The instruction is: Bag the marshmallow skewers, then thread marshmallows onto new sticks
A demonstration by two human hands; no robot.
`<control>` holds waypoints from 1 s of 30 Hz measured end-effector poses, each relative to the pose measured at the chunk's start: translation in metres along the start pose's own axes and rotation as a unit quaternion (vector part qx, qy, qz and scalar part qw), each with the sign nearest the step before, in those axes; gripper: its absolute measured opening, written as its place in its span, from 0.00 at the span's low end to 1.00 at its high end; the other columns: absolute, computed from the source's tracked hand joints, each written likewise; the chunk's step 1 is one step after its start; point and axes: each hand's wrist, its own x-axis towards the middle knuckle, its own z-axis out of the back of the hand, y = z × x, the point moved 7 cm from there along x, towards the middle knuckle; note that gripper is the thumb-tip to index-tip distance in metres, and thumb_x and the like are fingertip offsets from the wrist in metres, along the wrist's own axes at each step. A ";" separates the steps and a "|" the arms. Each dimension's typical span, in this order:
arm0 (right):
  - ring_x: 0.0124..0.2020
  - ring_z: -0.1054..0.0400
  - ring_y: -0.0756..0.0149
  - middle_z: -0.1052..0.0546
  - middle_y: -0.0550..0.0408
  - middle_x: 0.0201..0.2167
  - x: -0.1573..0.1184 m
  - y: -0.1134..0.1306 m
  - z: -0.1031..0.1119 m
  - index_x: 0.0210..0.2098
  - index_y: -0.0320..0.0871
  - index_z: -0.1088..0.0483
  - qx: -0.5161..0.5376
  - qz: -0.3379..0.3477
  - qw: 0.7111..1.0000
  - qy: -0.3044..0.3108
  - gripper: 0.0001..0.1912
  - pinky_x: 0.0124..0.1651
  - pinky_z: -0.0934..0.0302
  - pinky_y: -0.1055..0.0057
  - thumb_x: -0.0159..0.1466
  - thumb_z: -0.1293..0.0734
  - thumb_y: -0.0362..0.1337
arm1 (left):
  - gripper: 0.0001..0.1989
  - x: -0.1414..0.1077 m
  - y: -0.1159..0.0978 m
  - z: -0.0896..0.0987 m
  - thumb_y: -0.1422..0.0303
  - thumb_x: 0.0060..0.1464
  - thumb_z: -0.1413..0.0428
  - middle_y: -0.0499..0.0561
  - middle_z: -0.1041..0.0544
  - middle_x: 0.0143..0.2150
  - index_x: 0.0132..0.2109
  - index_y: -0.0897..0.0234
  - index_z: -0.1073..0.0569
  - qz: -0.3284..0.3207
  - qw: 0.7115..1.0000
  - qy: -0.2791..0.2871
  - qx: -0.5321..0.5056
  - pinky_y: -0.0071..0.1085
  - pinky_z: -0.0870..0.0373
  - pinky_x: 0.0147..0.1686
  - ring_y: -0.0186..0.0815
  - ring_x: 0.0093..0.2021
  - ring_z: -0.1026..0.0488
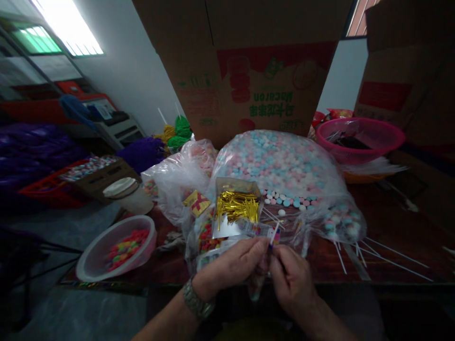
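Observation:
Close together at the table's front edge, my two hands work at a small clear plastic bag [256, 286] that tapers downward, with blurred contents. My left hand [241, 260], wearing a wristwatch, is closed round its upper part. My right hand [293, 279] pinches at the gathered neck; whether a tie is in those fingers is hidden. A white stick [274, 233] pokes up between the hands. Just beyond them, gold twist ties [237, 207] lie in an open silvery box [223, 230]. A large clear bag of pink, blue and white candies [273, 156] spreads behind.
At left stand a translucent bowl of colourful gummies [128, 248] and a lidded plastic jar [130, 194]. White sticks [387, 258] lie at right, below a pink basket [360, 142]. A big cardboard box [256, 90] rises behind. A gold packet [197, 202] lies beside the ties.

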 end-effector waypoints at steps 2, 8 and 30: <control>0.24 0.41 0.71 0.34 0.58 0.22 0.000 -0.002 -0.010 0.24 0.42 0.37 0.043 -0.026 0.999 0.016 0.10 0.28 0.47 0.73 0.60 0.40 0.38 | 0.24 0.004 0.010 -0.007 0.50 0.54 0.53 0.45 0.34 0.22 0.43 0.67 0.27 0.022 0.999 -0.016 -0.033 0.24 0.39 0.23 0.28 0.22 0.37; 0.14 0.59 0.78 0.48 0.68 0.13 -0.003 -0.038 -0.030 0.23 0.42 0.39 0.299 -0.313 0.896 0.096 0.14 0.17 0.62 0.77 0.56 0.36 0.45 | 0.30 -0.007 -0.006 -0.020 0.46 0.53 0.54 0.55 0.23 0.33 0.49 0.67 0.28 -0.057 0.987 0.050 -0.141 0.30 0.33 0.30 0.33 0.26 0.30; 0.08 0.62 0.81 0.46 0.70 0.07 -0.005 -0.021 -0.039 0.19 0.44 0.42 0.516 -0.310 0.780 0.173 0.22 0.11 0.62 0.81 0.54 0.33 0.52 | 0.16 0.008 0.000 -0.028 0.58 0.56 0.51 0.51 0.25 0.33 0.43 0.64 0.27 -0.081 0.996 -0.014 -0.026 0.31 0.33 0.44 0.35 0.37 0.28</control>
